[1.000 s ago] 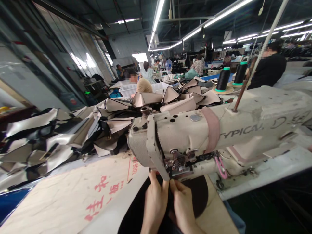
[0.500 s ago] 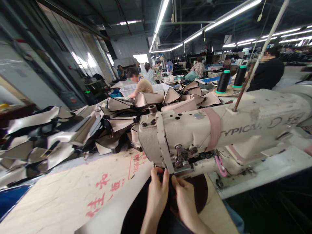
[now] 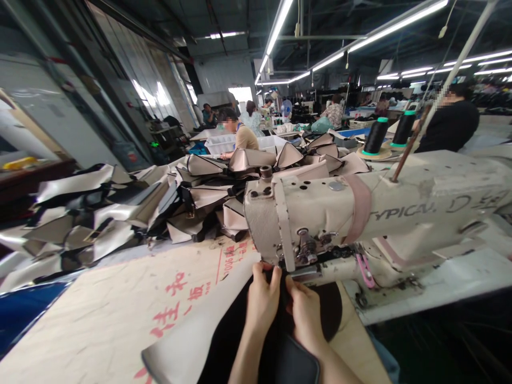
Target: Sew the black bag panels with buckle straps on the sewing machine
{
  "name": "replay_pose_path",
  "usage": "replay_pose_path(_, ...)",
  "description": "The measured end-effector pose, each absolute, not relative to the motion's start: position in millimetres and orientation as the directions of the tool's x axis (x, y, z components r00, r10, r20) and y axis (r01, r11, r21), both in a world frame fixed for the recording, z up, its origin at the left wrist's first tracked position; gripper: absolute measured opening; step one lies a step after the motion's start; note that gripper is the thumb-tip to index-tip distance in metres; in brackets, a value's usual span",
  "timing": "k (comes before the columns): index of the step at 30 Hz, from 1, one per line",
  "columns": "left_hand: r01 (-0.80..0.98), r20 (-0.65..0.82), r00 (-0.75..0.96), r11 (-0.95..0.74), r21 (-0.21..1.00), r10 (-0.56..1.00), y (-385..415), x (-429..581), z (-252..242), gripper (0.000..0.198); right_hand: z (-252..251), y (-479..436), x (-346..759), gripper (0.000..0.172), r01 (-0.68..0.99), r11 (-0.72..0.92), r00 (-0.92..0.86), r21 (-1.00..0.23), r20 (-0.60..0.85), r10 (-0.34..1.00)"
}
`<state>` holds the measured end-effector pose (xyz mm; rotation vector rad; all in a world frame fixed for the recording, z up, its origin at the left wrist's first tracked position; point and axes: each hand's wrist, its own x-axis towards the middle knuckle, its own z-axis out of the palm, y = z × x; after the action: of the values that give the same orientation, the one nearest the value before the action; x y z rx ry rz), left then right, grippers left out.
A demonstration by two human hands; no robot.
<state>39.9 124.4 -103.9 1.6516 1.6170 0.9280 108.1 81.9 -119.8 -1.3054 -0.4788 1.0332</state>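
Close to the needle end of an off-white sewing machine (image 3: 408, 197), my left hand (image 3: 262, 298) pinches the edge of a black bag panel (image 3: 226, 333). My right hand (image 3: 306, 312) grips the same panel just to the right, its fingers curled in. A pale, glossy panel (image 3: 192, 330) spreads out from the black one toward the left. Below my hands a dark flap (image 3: 294, 354) with a rounded corner hangs toward me. The machine head and my fingers hide the needle and the stitched edge.
A plywood tabletop (image 3: 132, 298) with red characters lies left of the machine. Behind it is a long heap of beige and black bag pieces (image 3: 128, 208). Black thread cones (image 3: 376, 136) stand behind the machine arm. A pink clip-like part (image 3: 365, 269) hangs under it. Co-workers sit farther back.
The view has shifted, so the surroundings sit further right. Both hands keep their hold close to the machine head. More of the dark flap's rounded corner shows below my right hand.
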Motion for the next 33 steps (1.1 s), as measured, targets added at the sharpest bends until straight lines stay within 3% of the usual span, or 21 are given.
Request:
replay_pose_path(6,0.570,0.052,-0.004,-0.041,0.821,0.999,127.9,38.1,-100.3,0.022,-110.0,71.9,134.0,0.047,-0.176,-0.115,0.337,-0.978,-0.170,0.926)
replay_pose_path(8,0.570,0.054,-0.002,-0.043,0.820,0.999,128.0,37.4,-100.8,0.022,-102.9,53.0,182.6,0.036,0.015,-0.031,0.361,-0.999,-0.023,0.932)
replay_pose_path(9,0.571,0.052,0.000,-0.043,0.820,0.999,128.0,37.2,-101.3,0.022,-100.0,41.0,214.8,0.029,0.287,0.070,0.455,-0.955,0.200,0.868)
replay_pose_path(10,0.573,0.048,0.002,-0.041,0.819,0.999,128.0,37.0,-101.9,0.023,-98.4,28.4,249.9,0.026,0.568,0.134,0.509,-0.812,0.475,0.718)
replay_pose_path(11,0.575,0.044,0.002,-0.037,0.817,0.999,128.0,36.9,-102.5,0.023,-98.5,16.1,285.3,0.028,0.768,0.073,0.504,-0.637,0.671,0.544)
replay_pose_path(12,0.576,0.040,0.001,-0.033,0.817,0.999,128.0,36.8,-103.1,0.024,-100.9,4.7,318.4,0.035,0.873,-0.074,0.467,-0.483,0.779,0.418)
replay_pose_path(13,0.574,0.038,-0.002,-0.030,0.818,0.999,127.9,36.9,-103.4,0.025,-105.7,-5.1,346.9,0.040,0.915,-0.179,0.402,-0.360,0.812,0.422)
replay_pose_path(16,0.560,0.052,-0.001,-0.042,0.827,0.999,127.7,37.4,-103.6,0.028,-132.5,-23.9,394.4,0.042,0.976,-0.187,0.197,-0.110,0.816,0.544)
replay_pose_path(19,0.576,0.083,-0.002,-0.066,0.815,0.997,127.5,37.7,-102.9,0.028,-162.5,-30.1,397.3,0.045,0.988,-0.156,0.112,-0.022,0.795,0.596)
replay_pose_path(25,0.553,0.109,0.043,-0.114,0.826,0.993,125.4,34.8,-105.3,0.032,-178.0,-30.8,392.1,0.049,0.986,-0.164,0.092,0.011,0.787,0.610)
replay_pose_path(33,0.494,0.089,0.078,-0.117,0.861,0.993,123.6,32.4,-110.6,0.031,-136.4,-29.5,395.0,0.042,0.985,-0.172,0.128,-0.033,0.804,0.580)
